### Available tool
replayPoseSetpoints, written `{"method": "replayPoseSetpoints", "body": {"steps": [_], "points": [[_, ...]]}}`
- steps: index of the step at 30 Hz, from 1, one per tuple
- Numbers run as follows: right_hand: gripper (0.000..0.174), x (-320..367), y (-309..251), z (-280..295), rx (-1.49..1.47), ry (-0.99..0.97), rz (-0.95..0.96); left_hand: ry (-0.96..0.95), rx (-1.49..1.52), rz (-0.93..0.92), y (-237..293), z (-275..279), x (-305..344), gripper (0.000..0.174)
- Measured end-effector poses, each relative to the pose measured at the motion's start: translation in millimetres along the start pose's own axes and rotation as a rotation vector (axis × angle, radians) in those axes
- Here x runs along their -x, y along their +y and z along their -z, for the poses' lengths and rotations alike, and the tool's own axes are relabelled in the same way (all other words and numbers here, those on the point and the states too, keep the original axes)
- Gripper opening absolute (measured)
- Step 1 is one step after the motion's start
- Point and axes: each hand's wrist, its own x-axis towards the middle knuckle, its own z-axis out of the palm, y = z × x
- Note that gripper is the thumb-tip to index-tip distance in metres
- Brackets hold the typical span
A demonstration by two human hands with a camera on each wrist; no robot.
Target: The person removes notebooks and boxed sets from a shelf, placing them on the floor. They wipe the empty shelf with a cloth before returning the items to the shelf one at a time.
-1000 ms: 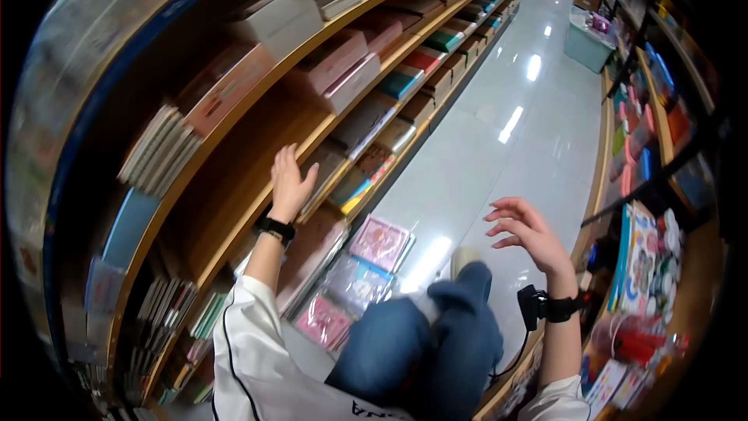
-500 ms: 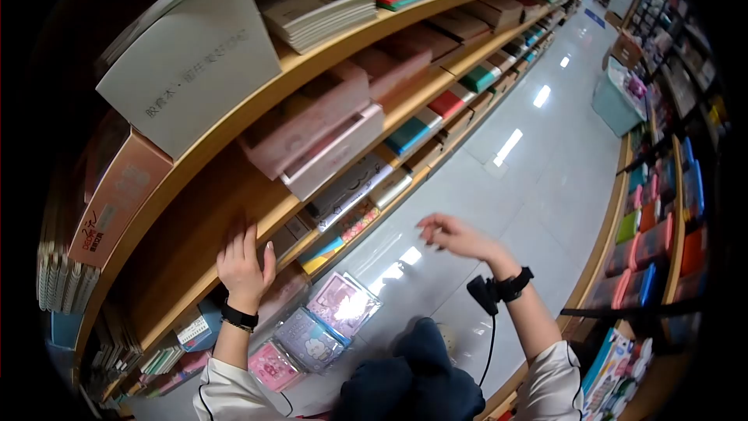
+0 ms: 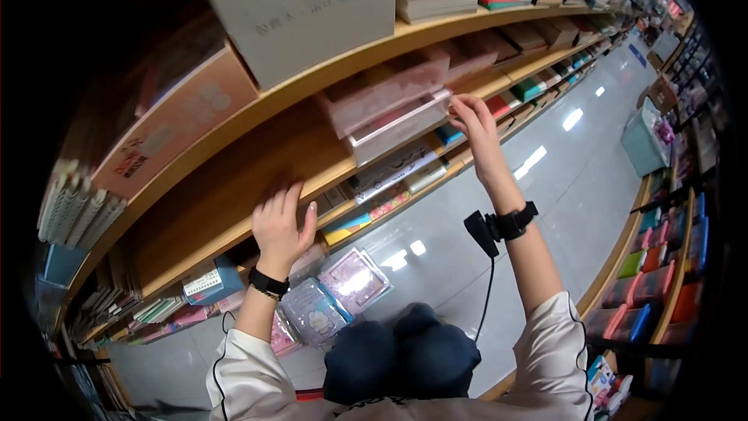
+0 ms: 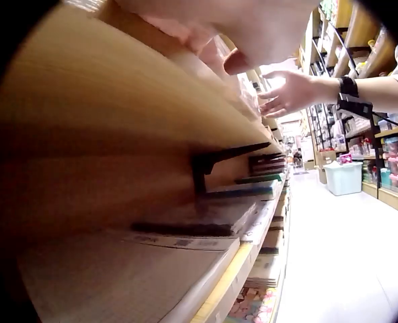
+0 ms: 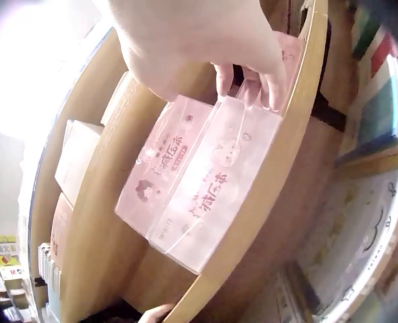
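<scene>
My left hand (image 3: 279,232) rests on the front edge of the wooden shelf (image 3: 226,243), fingers extended over the board and thumb apart, holding nothing. On the same shelf two pink boxes stand side by side, the paler one (image 3: 401,126) nearer the front. Slightly bent, the fingers of my right hand (image 3: 479,136) are at the far end of this paler box. The right wrist view shows fingertips (image 5: 274,101) at the end edge of the pale box (image 5: 219,182), with the pinker box (image 5: 165,158) beside it; whether they press on it is unclear.
Above stand a white box (image 3: 308,19) and a salmon box (image 3: 179,125). Packaged notebooks (image 3: 315,312) lie on the floor beside the knees. A pale green bin (image 3: 645,140) stands down the aisle, near shelves of colourful cases (image 3: 654,249).
My right hand has moved from above the aisle up to the far end of the paler pink box. The left hand stays at the shelf edge while the head view has shifted.
</scene>
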Motion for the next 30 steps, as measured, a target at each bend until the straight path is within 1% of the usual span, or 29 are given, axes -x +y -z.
{"method": "replayPoseSetpoints", "body": {"steps": [2,3,4,5,6,7,8,9,10,11,12,13,14,15,16,17,18,20,21,22,23,24,26,28,29,30], "points": [[0.042,-11,-19,-12,-0.130,0.131,-0.098,0.006,0.005,0.009,-1,1,-2,0.036],[0.054,-13,-26,-17,-0.097,0.140,-0.124,-0.007,0.006,0.015,0,3,-3,0.038],[0.054,-15,-27,-19,-0.098,0.128,-0.124,-0.026,0.006,0.024,0,5,-2,0.039],[0.059,-21,-22,-20,-0.010,0.166,-0.124,-0.007,0.001,0.009,0,5,-2,0.043],[0.064,-25,-23,-22,0.077,0.207,-0.123,-0.004,-0.006,0.014,-1,6,-3,0.043],[0.073,-27,-24,-23,0.101,0.210,-0.139,0.011,0.013,0.029,0,6,-2,0.045],[0.073,-28,-26,-21,0.097,0.207,-0.135,0.030,0.032,0.040,1,7,-4,0.046],[0.074,-27,-34,-22,0.079,0.141,-0.262,-0.055,0.084,0.134,3,11,-7,0.055],[0.075,-27,-40,-23,0.060,0.073,-0.387,-0.053,0.079,0.132,6,15,-13,0.055],[0.078,-33,-24,-24,0.159,0.058,-0.313,-0.161,0.150,0.211,9,18,-21,0.059],[0.078,-39,-15,-22,0.157,0.057,-0.311,-0.268,0.223,0.291,14,20,-28,0.064],[0.084,-43,-11,-19,0.193,-0.016,-0.366,-0.105,0.324,0.190,20,14,-33,0.066],[0.093,-47,-7,-15,0.234,-0.092,-0.425,-0.100,0.327,0.196,28,9,-39,0.066],[0.093,-43,-14,-15,0.240,-0.098,-0.425,-0.058,0.375,0.186,39,9,-48,0.063],[0.094,-39,-28,-16,0.175,-0.136,-0.464,-0.012,0.422,0.173,48,7,-58,0.061],[0.096,-36,-37,-17,0.109,-0.174,-0.502,-0.018,0.485,0.232,53,0,-65,0.055],[0.096,-37,-37,-17,0.115,-0.179,-0.495,-0.009,0.486,0.236,55,-9,-70,0.055],[0.096,-37,-36,-19,0.132,-0.196,-0.492,-0.069,0.694,0.304,58,-27,-75,0.050],[0.095,-34,-41,-20,0.098,-0.200,-0.506,0.001,0.806,0.354,67,-34,-74,0.043],[0.095,-30,-42,-22,0.102,-0.203,-0.504,0.006,0.808,0.357,69,-37,-73,0.043],[0.079,-27,-42,-25,0.078,-0.085,-0.435,0.059,0.764,0.347,71,-41,-71,0.042],[0.075,-24,-43,-27,0.052,0.033,-0.364,0.111,0.719,0.335,73,-41,-71,0.041],[0.076,-15,-44,-28,0.008,0.021,-0.367,0.137,0.695,0.308,75,-40,-67,0.041],[0.077,-6,-40,-34,-0.039,0.009,-0.375,0.238,0.646,0.237,76,-35,-63,0.041],[0.077,-1,-34,-40,-0.094,0.089,-0.365,0.166,0.632,0.292,73,-37,-59,0.041],[0.079,-1,-29,-43,-0.148,0.169,-0.354,0.167,0.633,0.294,70,-39,-59,0.041]]}}
